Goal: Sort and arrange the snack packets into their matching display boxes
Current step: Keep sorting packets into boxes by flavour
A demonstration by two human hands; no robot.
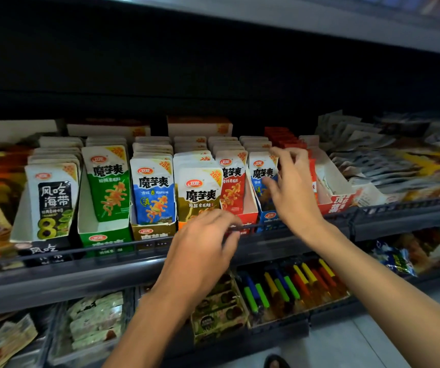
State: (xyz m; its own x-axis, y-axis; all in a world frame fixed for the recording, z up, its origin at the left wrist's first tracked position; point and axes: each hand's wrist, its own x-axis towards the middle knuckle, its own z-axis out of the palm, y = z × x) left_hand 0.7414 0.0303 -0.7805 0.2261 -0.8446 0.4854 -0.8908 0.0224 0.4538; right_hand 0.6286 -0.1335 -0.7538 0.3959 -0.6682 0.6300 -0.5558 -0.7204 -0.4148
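On the lower shelf, nearest to the camera, stood a box of coloured sticks (293, 288) and, to the left of it, some pale green packets (96, 314). Above them the left hand (203, 248) was at the front rail (123, 247) of the middle shelf, with its fingers bent toward the rail. I cannot tell if it held anything. The right hand (293, 187) was higher and further in, well apart from the left one. Its fingers were spread and loosely bent and gripped nothing, with the thumb in front of a small blue packet (260, 176).

The snack packets stood upright in rows inside their display boxes on the middle shelf. From the left there were a black seaweed packet (54, 197), a green packet (110, 184) in a green box (102, 235), a blue packet (153, 192) in a brown box (152, 232), an olive packet (200, 192) just behind the left hand, and a red packet (232, 181) in a red box (248, 211).

At the far right a loose pile of packets (373, 155) lay flat. Behind the rows stood white cartons (197, 126).
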